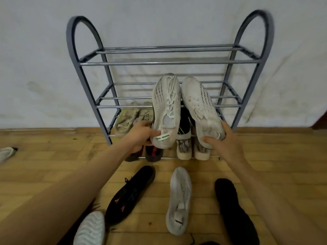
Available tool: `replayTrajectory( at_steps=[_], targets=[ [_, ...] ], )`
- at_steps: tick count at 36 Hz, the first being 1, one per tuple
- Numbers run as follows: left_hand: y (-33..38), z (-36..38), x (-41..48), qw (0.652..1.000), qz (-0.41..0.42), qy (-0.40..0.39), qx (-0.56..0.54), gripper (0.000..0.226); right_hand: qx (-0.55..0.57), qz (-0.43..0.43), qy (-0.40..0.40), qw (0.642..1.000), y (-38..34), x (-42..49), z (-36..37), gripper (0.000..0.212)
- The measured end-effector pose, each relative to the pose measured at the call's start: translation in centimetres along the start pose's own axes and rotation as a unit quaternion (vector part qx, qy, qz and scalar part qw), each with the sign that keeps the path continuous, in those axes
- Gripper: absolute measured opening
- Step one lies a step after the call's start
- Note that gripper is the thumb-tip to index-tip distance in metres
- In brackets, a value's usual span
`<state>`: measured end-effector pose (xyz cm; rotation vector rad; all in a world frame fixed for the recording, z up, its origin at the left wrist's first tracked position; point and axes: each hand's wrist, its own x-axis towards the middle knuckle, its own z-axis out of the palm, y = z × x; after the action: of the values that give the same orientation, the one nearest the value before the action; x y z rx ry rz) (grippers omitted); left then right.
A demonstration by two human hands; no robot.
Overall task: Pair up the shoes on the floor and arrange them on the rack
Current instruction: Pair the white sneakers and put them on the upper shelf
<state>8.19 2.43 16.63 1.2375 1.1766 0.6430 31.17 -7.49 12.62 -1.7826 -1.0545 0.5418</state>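
Note:
I hold a matching pair of white sneakers in front of the grey metal shoe rack. My left hand grips the heel of the left white sneaker, toe pointing up. My right hand grips the heel of the right white sneaker, also toe up. Both toes reach about the level of the rack's middle shelf. Lower shelves hold beige shoes, a black shoe, grey shoes and dark shoes.
On the wooden floor lie a black sneaker, a grey-white sneaker, a black shoe, a white shoe near the bottom edge and a pale shoe at far left. The rack's top shelf holds nothing. A white wall stands behind.

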Motion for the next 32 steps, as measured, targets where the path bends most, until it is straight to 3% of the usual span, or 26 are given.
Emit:
replayTrajectory(
  at_steps=[2,6,9,12,18,25,32],
  targets=[
    [2.1,0.9,1.0,1.000,-0.010,-0.009,-0.008,0.043,-0.013,-0.002,0.003,1.000,-0.5,1.5,-0.8,0.057],
    [4.9,2.7,3.6,1.000,-0.017,-0.010,0.003,0.015,-0.048,0.004,0.009,0.999,-1.4,4.2,-1.9,0.055],
    [6.4,3.7,5.9,1.000,-0.020,-0.009,0.018,0.020,-0.072,0.006,0.017,0.997,-2.3,6.1,-2.4,0.060],
    [7.8,4.9,7.7,1.000,-0.020,-0.007,0.018,0.008,-0.100,0.019,0.031,0.994,-2.7,8.0,-2.9,0.061],
    [9.5,7.4,10.3,0.999,-0.024,-0.012,0.046,0.006,-0.131,0.037,0.042,0.990,-2.5,10.7,-3.5,0.064],
    [10.0,8.2,12.2,0.998,-0.035,-0.040,0.030,0.018,-0.162,0.031,0.052,0.985,-1.8,12.3,-4.0,0.065],
    [11.2,9.0,12.8,0.998,-0.032,-0.048,0.014,0.012,-0.193,0.020,0.065,0.979,-3.3,14.0,-4.0,0.062]
  ],
)
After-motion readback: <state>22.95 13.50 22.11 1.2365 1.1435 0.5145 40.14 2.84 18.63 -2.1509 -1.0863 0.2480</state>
